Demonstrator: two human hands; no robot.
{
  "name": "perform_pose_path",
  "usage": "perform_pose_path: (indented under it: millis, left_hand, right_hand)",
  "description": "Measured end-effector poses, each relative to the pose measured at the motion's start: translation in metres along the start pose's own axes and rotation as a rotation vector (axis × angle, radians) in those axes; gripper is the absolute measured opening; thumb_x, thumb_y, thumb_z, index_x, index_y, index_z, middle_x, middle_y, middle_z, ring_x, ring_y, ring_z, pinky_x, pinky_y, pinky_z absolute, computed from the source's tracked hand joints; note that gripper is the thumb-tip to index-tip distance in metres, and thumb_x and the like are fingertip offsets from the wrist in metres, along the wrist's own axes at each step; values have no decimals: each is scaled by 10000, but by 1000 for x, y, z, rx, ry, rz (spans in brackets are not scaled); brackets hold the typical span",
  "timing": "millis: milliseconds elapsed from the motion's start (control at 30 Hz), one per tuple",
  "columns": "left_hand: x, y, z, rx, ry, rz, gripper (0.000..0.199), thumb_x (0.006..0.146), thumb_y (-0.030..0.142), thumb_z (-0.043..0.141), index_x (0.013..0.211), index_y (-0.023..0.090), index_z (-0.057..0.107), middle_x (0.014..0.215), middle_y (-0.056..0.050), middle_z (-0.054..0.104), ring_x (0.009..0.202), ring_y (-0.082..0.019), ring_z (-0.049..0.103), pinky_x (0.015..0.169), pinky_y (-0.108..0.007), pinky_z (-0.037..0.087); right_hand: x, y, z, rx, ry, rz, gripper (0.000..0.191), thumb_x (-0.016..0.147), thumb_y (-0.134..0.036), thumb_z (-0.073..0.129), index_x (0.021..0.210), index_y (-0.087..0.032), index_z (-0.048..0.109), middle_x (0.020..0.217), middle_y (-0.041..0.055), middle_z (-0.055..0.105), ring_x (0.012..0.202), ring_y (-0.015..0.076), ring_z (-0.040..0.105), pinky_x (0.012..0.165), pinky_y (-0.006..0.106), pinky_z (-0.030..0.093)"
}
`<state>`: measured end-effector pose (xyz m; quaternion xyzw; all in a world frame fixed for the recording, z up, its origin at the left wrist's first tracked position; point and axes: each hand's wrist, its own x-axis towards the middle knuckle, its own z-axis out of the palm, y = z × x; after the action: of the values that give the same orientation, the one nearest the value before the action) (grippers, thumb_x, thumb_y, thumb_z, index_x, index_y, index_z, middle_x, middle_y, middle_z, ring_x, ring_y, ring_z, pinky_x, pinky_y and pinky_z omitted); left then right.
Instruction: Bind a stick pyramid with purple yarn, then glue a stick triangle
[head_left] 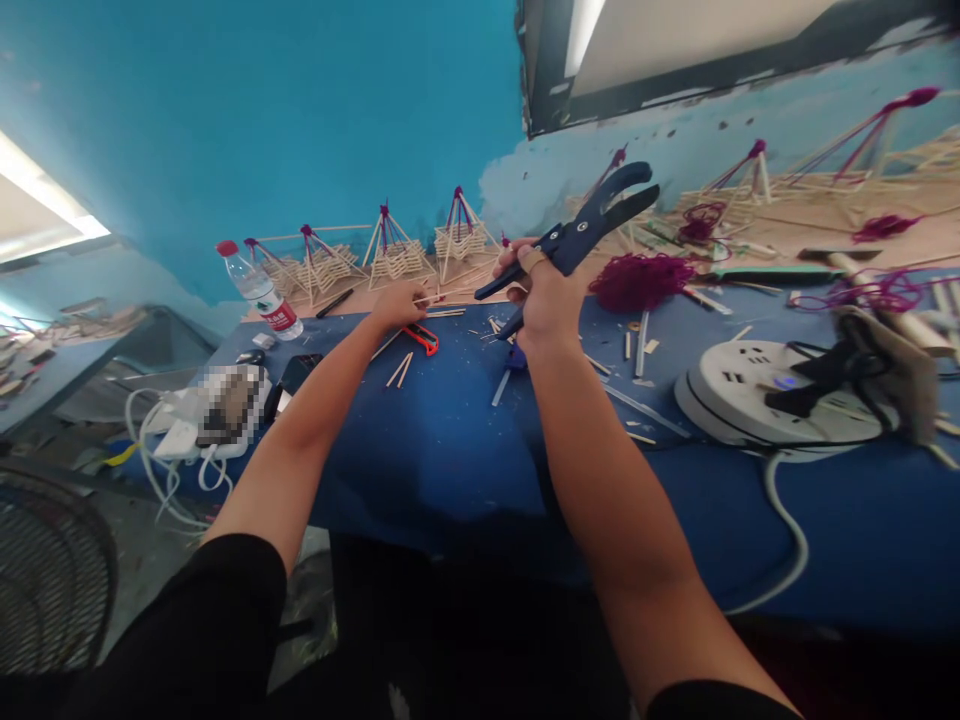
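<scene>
My left hand (399, 306) is at the back of the blue tabletop, its fingers pinched on a thin wooden stick (429, 299). Raised to its right, my right hand (551, 305) wraps around a dark blue plier-like hand cutter (570, 245), whose two curved arms spread apart toward the upper right. Just below my left hand lies an orange utility knife (422, 338). Short cut sticks (400, 370) rest in front of it. Beneath my right hand is a small blue object (516, 358) with a clear glue stick, partly hidden by the wrist.
Several stick models with purple thread tops (459, 235) stand along the wall. A purple thread bundle (643, 281) lies right of centre. A round white power strip (780, 395) sits at right; a red-capped bottle (262, 295) and white chargers (180, 435) are left. A fan (52, 570) stands lower left.
</scene>
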<state>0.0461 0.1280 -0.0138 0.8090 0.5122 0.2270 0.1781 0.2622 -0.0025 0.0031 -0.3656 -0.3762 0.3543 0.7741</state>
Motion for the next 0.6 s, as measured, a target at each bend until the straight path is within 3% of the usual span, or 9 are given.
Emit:
perform_pose_path:
  millis: [67,133,233,300,367,467,600]
  left_hand:
    - [-7,4,-4,-86,41,0,123,631,132,795,729,189,747,798,-51,734,851,-221,629,843,-333,457]
    - [-18,12,-9,-181,90,6,124,753,241,793,855,173,779,880,-62,755,795,-180,605,771,-308,447]
    - [-40,26,-17,-448,116,4,284,986,384,586,1034,175,773,946,-65,751,620,-110,470,581,-257,349]
    - [-56,36,-20,-865,98,-24,249,999,353,590,1020,163,750,867,-39,704,551,-79,382,512,-228,256]
    - [-71,43,-20,-1146,105,-32,138,962,294,682,956,161,720,783,-1,656,534,-61,381,489,-203,238]
    - [-89,45,-20,-1281,124,-74,92,932,203,727,1017,185,696,772,19,703,517,-62,428,478,-194,286]
    - [-96,35,-24,-1232,108,-90,128,916,95,696,1009,182,676,873,2,764,562,-61,564,520,-201,393]
  right_hand:
    - [-2,-1,2,5,5,17,149,871,-375,709,920,-243,660,795,-10,716,747,147,735,534,233,414]
    - [-5,-1,5,-2,-9,44,127,874,-347,704,917,-231,675,781,-9,722,709,137,722,520,226,397]
    - [-10,1,11,-69,-93,88,122,876,-330,723,908,-215,698,759,-5,731,666,132,701,522,228,421]
    - [-14,6,14,-122,-155,90,129,857,-317,763,898,-211,700,744,-5,738,654,136,692,569,248,493]
    - [-17,12,17,-172,-199,68,157,824,-293,809,900,-210,700,742,-6,747,659,144,693,645,282,559]
    - [-19,24,19,-249,-242,60,186,804,-278,841,925,-207,719,763,2,759,689,163,705,719,328,597]
    - [-20,36,15,-333,-240,3,166,812,-282,847,919,-219,738,767,-12,736,691,160,666,704,332,581]
